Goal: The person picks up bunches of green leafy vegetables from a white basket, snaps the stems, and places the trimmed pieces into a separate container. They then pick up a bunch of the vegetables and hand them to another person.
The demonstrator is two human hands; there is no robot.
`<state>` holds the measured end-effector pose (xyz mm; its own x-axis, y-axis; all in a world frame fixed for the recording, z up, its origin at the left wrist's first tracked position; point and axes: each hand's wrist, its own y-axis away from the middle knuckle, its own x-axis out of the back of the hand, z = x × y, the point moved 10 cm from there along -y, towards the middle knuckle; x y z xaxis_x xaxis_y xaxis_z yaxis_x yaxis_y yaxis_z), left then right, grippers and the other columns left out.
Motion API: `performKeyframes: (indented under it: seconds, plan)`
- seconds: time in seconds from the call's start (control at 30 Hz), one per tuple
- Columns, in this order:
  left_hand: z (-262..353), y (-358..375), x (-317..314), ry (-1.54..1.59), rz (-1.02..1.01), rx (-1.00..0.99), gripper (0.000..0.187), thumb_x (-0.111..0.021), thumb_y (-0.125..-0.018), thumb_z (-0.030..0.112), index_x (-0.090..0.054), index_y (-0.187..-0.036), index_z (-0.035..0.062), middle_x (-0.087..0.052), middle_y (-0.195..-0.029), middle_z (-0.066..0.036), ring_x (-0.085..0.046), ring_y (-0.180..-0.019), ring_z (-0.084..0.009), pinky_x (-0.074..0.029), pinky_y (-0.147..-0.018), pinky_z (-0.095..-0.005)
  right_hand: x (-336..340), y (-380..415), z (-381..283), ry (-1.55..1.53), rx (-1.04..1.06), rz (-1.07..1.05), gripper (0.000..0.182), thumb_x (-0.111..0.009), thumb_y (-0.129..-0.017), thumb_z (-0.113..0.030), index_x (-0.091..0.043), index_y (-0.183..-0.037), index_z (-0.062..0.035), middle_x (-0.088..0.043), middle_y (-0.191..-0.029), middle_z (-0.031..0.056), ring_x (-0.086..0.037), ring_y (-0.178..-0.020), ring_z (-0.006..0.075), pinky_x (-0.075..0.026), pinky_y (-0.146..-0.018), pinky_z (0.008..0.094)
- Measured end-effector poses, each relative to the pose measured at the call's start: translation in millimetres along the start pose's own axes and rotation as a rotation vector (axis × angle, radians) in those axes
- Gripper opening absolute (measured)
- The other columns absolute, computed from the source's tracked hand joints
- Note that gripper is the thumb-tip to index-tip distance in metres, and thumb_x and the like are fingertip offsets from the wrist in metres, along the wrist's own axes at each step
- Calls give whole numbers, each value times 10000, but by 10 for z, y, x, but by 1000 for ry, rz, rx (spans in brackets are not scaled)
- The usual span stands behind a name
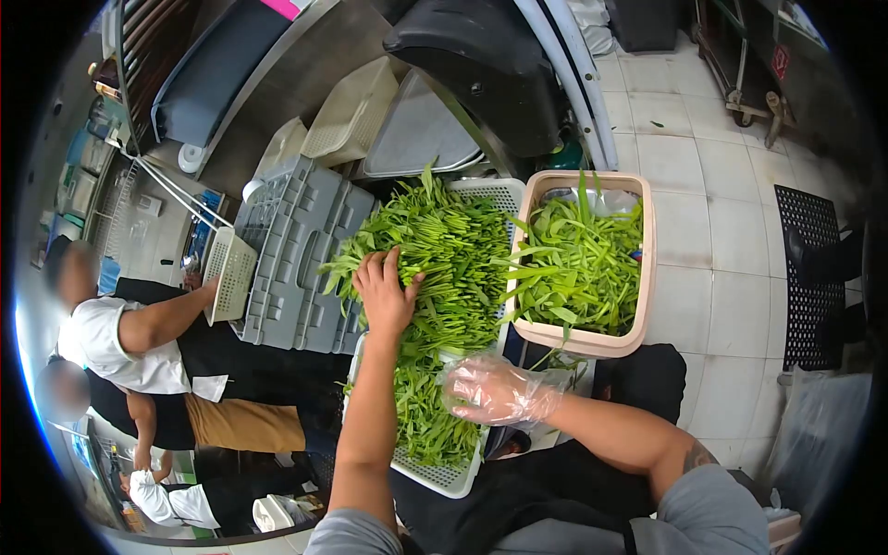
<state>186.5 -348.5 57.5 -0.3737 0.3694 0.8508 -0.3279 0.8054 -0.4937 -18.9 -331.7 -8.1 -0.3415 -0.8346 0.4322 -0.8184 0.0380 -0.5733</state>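
Observation:
Cut leafy greens with long green stems lie heaped in a white perforated basket. On the left side of this heap rests my bare left hand, fingers spread over the leaves and stem ends. A clear plastic glove covers my right hand, which lies low over a nearer pile of greens, its fingers pointing left. The crinkled plastic blurs the fingertips. Under that pile is a second white perforated basket. More loose greens fill a beige bin at the right.
Stacked grey crates stand left of the heap. Beyond are a cream basket and a black container. At left a co-worker holds a handled strainer basket; other people stand nearby. A black mat lies on the tiled floor.

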Motion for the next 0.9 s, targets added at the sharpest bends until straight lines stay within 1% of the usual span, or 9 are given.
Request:
performKeyframes:
  seconds: [0.07, 0.17, 0.27, 0.43, 0.53, 0.63, 0.67, 0.73, 0.9]
  plan:
    - [164, 120, -271, -131, -158, 46, 826, -685, -872, 594, -458, -1484, 90, -488, -1412, -188, -384, -1389, -405, -290, -1132, -622, -48, 14, -14, 26, 42, 0, 299, -653, -901, -344, -683, -1052, -88, -628, -1107, 116, -600, -1073, 331, -498, -928, 485]
    - [355, 372, -586, -99, -336, 12, 860, -669, -861, 634, -437, -1514, 125, -434, -1497, -176, -296, -1466, -394, -228, -1147, -681, -80, 34, -81, 59, 60, -5, 296, -652, -910, -353, -685, -1040, -89, -636, -1085, 109, -604, -1064, 325, -499, -926, 481]
    - [263, 337, -289, -35, -223, 109, 842, -706, -834, 603, -470, -1485, 125, -445, -1478, -164, -291, -1465, -395, -239, -1141, -671, -51, 29, -93, 16, 41, -20, 280, -657, -912, -352, -682, -1029, -99, -639, -1038, 101, -613, -1024, 319, -506, -902, 475]
    - [163, 294, 414, -53, 240, 101, 551, -717, -854, 468, -661, -1251, 90, -537, -1354, -138, -384, -1369, -407, -282, -1091, -568, -72, 28, -148, 15, 67, -29, 234, -667, -908, -335, -664, -978, -111, -617, -954, 89, -621, -918, 317, -525, -795, 473]
    - [-329, 10, 619, -96, 312, 341, 626, -650, -911, 550, -604, -1360, 116, -473, -1455, -185, -357, -1396, -405, -265, -1093, -601, -122, 53, -138, 83, 87, -40, 255, -677, -918, -349, -712, -1051, -134, -652, -1013, 59, -632, -913, 286, -540, -802, 424]
    - [-986, -80, -165, 212, 81, 639, 750, -563, -948, 630, -470, -1504, 135, -396, -1547, -231, -299, -1454, -431, -230, -1137, -637, -169, 23, -155, 50, 96, -91, 256, -676, -916, -353, -707, -1037, -129, -642, -970, 68, -628, -900, 295, -539, -788, 431]
    - [-876, -102, -457, 255, -147, 646, 872, -490, -942, 717, -320, -1596, 165, -304, -1616, -246, -221, -1505, -448, -179, -1167, -668, -174, 23, -168, 45, 104, -83, 249, -682, -912, -343, -705, -1034, -127, -639, -959, 70, -628, -892, 297, -539, -780, 432]
    - [-493, -49, -884, 33, -441, 563, 920, -468, -928, 744, -278, -1614, 160, -275, -1629, -252, -202, -1525, -431, -160, -1170, -686, -177, 24, -166, 40, 118, -68, 236, -693, -905, -324, -700, -1028, -123, -633, -938, 74, -628, -876, 302, -539, -765, 434]
    - [-339, 72, -1157, -24, -437, 584, 923, -461, -926, 743, -273, -1616, 159, -258, -1644, -238, -201, -1530, -420, -142, -1179, -680, -147, 22, -143, 47, 106, -50, 227, -714, -883, -301, -696, -994, -104, -651, -928, 86, -645, -876, 312, -544, -778, 445]
